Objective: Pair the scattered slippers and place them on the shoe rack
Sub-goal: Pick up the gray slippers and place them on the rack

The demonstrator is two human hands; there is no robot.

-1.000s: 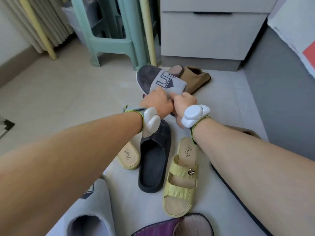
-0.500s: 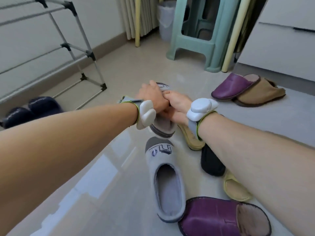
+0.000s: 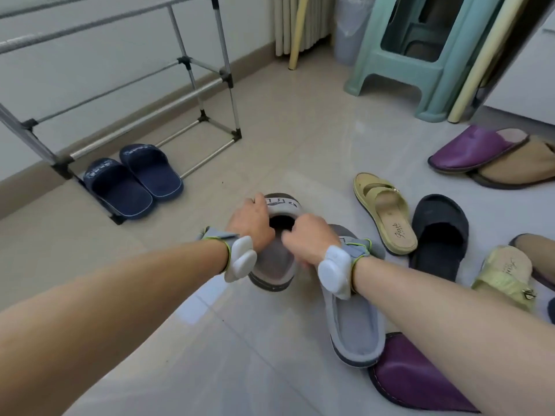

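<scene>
A: Where are the hands?

B: Frame centre. The left hand point(image 3: 250, 225) grips the toe cover of one grey slipper point(image 3: 274, 265); the right hand point(image 3: 309, 240) curls at its opening, above the second grey slipper point(image 3: 354, 322).

A: And the shoe rack point(image 3: 207, 115)?

B: Ten o'clock, a navy pair point(image 3: 133, 180) at its foot. Other slippers lie at three o'clock.

Grey slippers and rack
One grey slipper point(image 3: 277, 235) was held tilted above the floor; its mate point(image 3: 357, 328) lay flat beside it. Navy pair point(image 3: 133, 180) sat under the rack point(image 3: 192, 64).
</scene>
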